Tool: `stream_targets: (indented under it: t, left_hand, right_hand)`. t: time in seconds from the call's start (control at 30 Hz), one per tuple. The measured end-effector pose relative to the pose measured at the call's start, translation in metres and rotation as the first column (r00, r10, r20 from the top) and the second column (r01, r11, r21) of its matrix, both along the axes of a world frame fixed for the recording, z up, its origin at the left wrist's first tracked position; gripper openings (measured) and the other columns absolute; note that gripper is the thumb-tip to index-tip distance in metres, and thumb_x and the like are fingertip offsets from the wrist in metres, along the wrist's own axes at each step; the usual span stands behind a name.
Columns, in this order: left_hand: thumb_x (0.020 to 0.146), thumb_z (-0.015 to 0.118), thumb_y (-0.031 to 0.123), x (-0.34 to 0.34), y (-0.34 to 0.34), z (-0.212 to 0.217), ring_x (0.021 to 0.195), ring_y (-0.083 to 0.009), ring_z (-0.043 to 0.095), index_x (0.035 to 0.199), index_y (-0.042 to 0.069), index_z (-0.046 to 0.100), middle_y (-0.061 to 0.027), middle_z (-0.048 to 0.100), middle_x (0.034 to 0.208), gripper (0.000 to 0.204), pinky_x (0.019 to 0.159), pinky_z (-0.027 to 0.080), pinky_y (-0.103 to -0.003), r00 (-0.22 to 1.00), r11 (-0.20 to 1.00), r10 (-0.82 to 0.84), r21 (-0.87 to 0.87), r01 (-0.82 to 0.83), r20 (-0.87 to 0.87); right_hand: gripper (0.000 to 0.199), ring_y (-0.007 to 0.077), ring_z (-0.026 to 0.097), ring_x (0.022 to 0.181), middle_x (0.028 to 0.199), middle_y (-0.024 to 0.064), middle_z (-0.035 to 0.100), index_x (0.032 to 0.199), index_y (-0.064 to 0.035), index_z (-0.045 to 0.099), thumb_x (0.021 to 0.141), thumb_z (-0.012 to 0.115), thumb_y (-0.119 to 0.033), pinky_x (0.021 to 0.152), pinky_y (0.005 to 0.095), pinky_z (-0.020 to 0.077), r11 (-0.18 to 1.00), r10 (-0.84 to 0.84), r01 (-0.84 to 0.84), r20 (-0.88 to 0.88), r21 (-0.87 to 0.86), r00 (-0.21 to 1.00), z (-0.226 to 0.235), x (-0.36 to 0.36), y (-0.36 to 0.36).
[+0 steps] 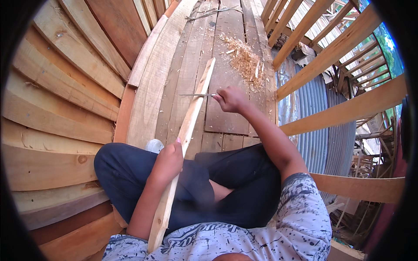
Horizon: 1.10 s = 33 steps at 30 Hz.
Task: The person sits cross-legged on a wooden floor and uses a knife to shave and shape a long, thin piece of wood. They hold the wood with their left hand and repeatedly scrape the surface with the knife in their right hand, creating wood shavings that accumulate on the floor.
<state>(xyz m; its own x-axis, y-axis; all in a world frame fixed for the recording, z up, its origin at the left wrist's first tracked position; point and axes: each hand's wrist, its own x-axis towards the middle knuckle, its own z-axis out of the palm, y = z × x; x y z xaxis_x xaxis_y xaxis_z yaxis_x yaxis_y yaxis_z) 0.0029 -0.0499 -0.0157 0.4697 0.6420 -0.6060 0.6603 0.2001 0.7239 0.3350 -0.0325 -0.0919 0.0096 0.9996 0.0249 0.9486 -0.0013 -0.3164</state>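
A long, pale wooden strip [190,121] slants from my chest, over my crossed legs, out above the plank floor. My left hand [170,157] is closed around its middle, near my left knee. Farther out, my right hand [230,99] grips the handle of a knife [196,95]. The thin blade points left and lies across the strip near its far end, touching it or just over it. Most of the knife's handle is hidden inside my right fist.
Curled wood shavings [244,61] are heaped on the floor planks [224,115] beyond my right hand. A plank wall [65,104] rises on the left. Wooden railing bars [339,106] stand on the right, with corrugated metal sheets [313,143] beyond. A whitish round object [154,145] sits by my left knee.
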Motion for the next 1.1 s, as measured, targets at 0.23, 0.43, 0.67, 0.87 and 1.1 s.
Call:
stream_targets:
  t: [0.23, 0.43, 0.67, 0.87, 1.1]
  left_hand:
    - [0.107, 0.032, 0.036, -0.003, -0.002, -0.021, 0.076, -0.0417, 0.061, 0.086, -0.006, 0.058, -0.0276, 0.061, 0.08, 0.054, 0.072, 0.049, -0.05, 0.991, 0.922, -0.117, 0.364, 0.132, -0.065]
    - [0.108, 0.031, 0.038, -0.009, -0.003, -0.026, 0.062, -0.0348, 0.059, 0.084, -0.006, 0.055, -0.022, 0.057, 0.069, 0.055, 0.065, 0.05, -0.046, 0.991, 0.927, -0.087, 0.355, 0.118, -0.101]
    - [0.109, 0.029, 0.04, -0.011, -0.003, -0.028, 0.048, -0.0251, 0.059, 0.08, -0.004, 0.051, -0.0155, 0.053, 0.059, 0.058, 0.055, 0.051, -0.04, 0.989, 0.904, -0.094, 0.405, 0.134, -0.117]
    - [0.106, 0.036, 0.032, 0.001, -0.001, 0.006, 0.09, -0.0528, 0.06, 0.086, -0.008, 0.061, -0.035, 0.063, 0.088, 0.052, 0.083, 0.047, -0.056, 0.992, 0.991, -0.032, 0.127, 0.047, -0.118]
    - [0.106, 0.035, 0.033, -0.002, -0.004, -0.013, 0.092, -0.0533, 0.059, 0.088, -0.009, 0.061, -0.0363, 0.062, 0.091, 0.052, 0.084, 0.047, -0.056, 0.992, 0.955, -0.067, 0.28, 0.093, -0.103]
  right_hand:
    - [0.036, 0.0391, 0.066, 0.065, 0.067, 0.0183, 0.065, 0.08, -0.0088, 0.068, 0.095, 0.055, -0.038, 0.063, 0.0507, 0.0508, 0.977, -0.165, 0.149, -0.102, -0.152, 0.981, 0.025, -0.041, -0.005]
    - [0.036, 0.0396, 0.065, 0.065, 0.07, 0.0184, 0.066, 0.081, -0.0092, 0.07, 0.097, 0.054, -0.037, 0.061, 0.05, 0.0508, 0.938, 0.336, -0.335, -0.001, -0.095, 0.942, 0.049, -0.075, -0.02]
    - [0.032, 0.0365, 0.062, 0.056, 0.061, 0.016, 0.061, 0.077, -0.0095, 0.065, 0.095, 0.057, -0.035, 0.054, 0.0483, 0.048, 0.965, 0.26, -0.259, 0.034, -0.027, 0.965, 0.031, -0.061, -0.015]
    - [0.031, 0.0365, 0.061, 0.054, 0.058, 0.0145, 0.06, 0.075, -0.0107, 0.062, 0.093, 0.058, -0.035, 0.052, 0.0468, 0.047, 0.99, -0.036, 0.047, 0.08, -0.134, 0.996, 0.019, -0.033, 0.01]
    - [0.029, 0.0369, 0.066, 0.065, 0.067, 0.0173, 0.064, 0.086, -0.0102, 0.069, 0.094, 0.058, -0.036, 0.059, 0.0489, 0.0506, 1.0, 0.011, -0.009, 0.081, -0.025, 0.997, 0.002, -0.005, 0.01]
